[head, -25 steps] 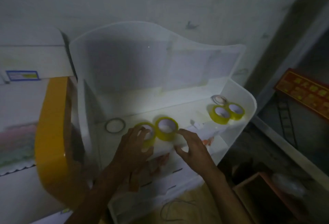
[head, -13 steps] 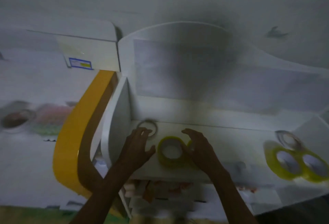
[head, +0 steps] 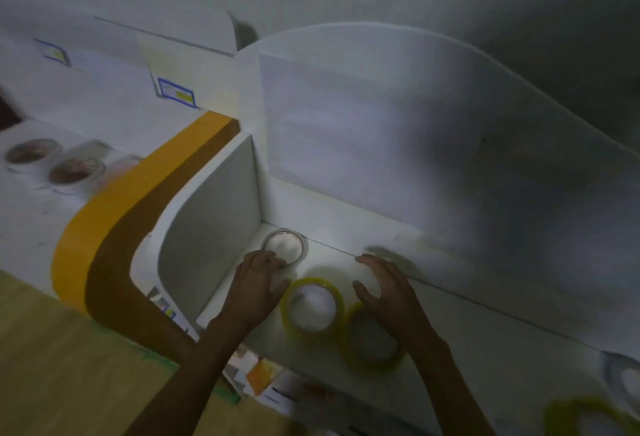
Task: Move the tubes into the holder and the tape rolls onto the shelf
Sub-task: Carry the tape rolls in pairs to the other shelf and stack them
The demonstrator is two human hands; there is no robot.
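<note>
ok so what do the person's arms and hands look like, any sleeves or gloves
Both arms are bare up to the frame edge, with no sleeves visible. The left hand and right hand wear no gloves; no rings, watch or bands show, though the light is dim and the picture is blurred.

You can't read any text here: the frame is dim and blurred. The nearer sticker, blue-bordered with a yellow patch, sits on the white box at your left, but its print is too smeared to make out. A second bordered label farther left is just as illegible, and the orange card below the shelf shows no legible print
</note>
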